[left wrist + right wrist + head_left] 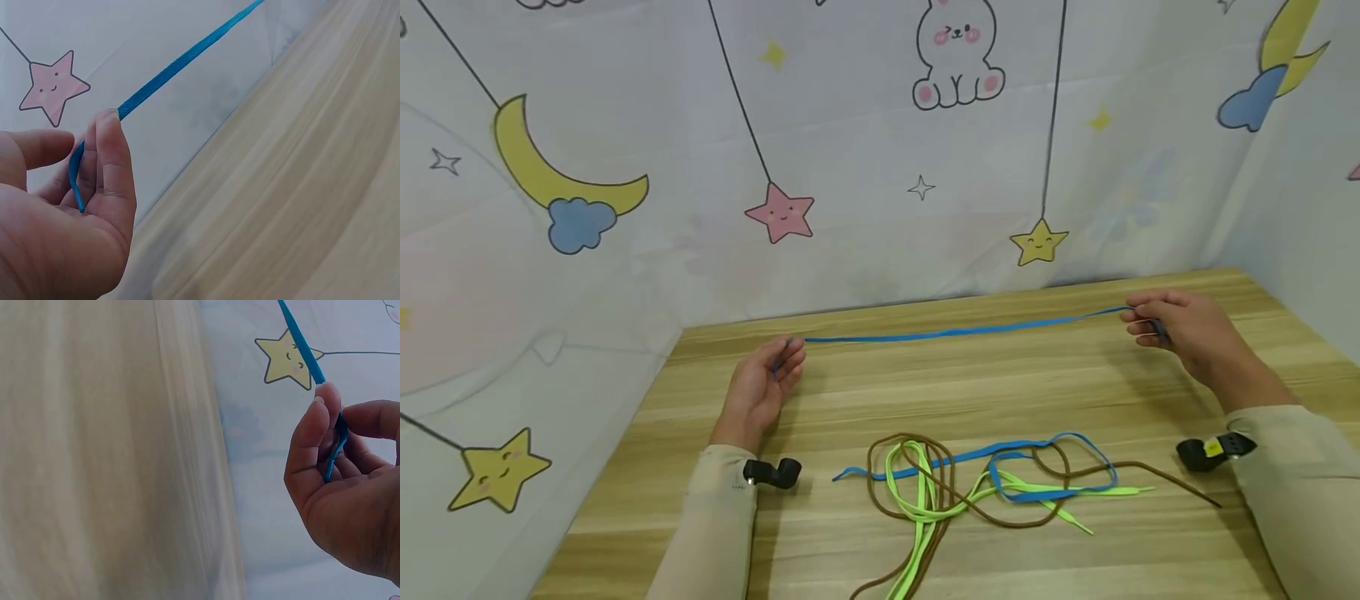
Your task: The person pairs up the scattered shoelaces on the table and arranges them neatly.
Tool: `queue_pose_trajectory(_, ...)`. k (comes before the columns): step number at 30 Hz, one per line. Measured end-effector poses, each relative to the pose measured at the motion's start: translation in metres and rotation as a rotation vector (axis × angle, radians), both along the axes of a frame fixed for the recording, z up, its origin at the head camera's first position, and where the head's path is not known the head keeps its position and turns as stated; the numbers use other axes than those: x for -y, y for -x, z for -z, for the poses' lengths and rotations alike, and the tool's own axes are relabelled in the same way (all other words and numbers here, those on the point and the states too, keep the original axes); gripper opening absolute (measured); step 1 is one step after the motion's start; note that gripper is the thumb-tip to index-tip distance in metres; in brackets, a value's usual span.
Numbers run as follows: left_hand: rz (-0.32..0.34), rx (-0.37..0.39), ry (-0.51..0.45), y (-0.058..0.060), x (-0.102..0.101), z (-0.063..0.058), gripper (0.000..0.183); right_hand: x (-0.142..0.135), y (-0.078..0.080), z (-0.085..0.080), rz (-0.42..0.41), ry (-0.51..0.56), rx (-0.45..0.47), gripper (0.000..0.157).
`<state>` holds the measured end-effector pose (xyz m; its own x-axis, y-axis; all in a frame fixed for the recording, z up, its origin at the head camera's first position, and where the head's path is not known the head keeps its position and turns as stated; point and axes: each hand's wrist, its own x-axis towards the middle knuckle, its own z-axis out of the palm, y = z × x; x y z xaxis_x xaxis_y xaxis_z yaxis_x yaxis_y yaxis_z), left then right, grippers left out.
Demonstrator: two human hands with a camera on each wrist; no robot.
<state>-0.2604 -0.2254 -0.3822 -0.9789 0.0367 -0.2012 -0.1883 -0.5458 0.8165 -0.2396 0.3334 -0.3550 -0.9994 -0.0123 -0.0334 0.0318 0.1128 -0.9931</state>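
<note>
Currently, a flat blue fabric lace [955,332] stretches taut above the wood-grain table [970,387], at twelve o'clock from a tangle of brown, lime-green and blue laces [1041,496]. Left hand [760,382], at ten o'clock, grips one end narrowly; right hand [1189,329], at two, likewise holds the other; short tails lie inside both palms.

Left hand [75,244] gripping a flat blue lace [178,65], its short end inside the palm, the rest stretching straight up and away from the hand, smiling pink star [55,87] on a pale backdrop [150,25] above the hand, wooden table [281,200] to the hand's right
</note>
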Motion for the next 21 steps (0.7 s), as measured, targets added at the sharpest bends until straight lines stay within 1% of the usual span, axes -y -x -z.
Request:
queue_pose_trajectory(2, 0.004, 0.002, 0.003, 0.0, 0.0, -0.001, 0.021, -0.001, 0.0, 0.0, -0.009, -0.015, 0.01, 0.028)
queue_pose_trajectory(7, 0.013, 0.0, 0.013, -0.002, 0.001, -0.002, 0.038, 0.001, 0.004, -0.001, -0.022, -0.117, -0.001, 0.046)
queue_pose_trajectory(10, 0.023, -0.008, 0.017, -0.002, -0.001, -0.002, 0.044, 0.002, 0.005, -0.003, -0.011, -0.15, -0.014, 0.049)
queue_pose_trajectory(12, 0.033, -0.01, 0.02, -0.001, -0.003, -0.002, 0.043, 0.001, 0.005, -0.004, -0.004, -0.175, -0.018, 0.048)
queue_pose_trajectory(15, 0.044, -0.005, 0.024, -0.001, -0.004, -0.003, 0.038, 0.0, 0.007, -0.005, 0.01, -0.178, -0.014, 0.048)
queue_pose_trajectory(18, 0.047, 0.004, 0.027, 0.0, -0.005, -0.006, 0.032, -0.001, 0.01, -0.005, 0.015, -0.161, 0.001, 0.051)
queue_pose_trajectory(21, 0.046, 0.009, 0.053, 0.003, -0.008, -0.01, 0.032, -0.002, 0.013, -0.006, 0.016, -0.147, 0.013, 0.052)
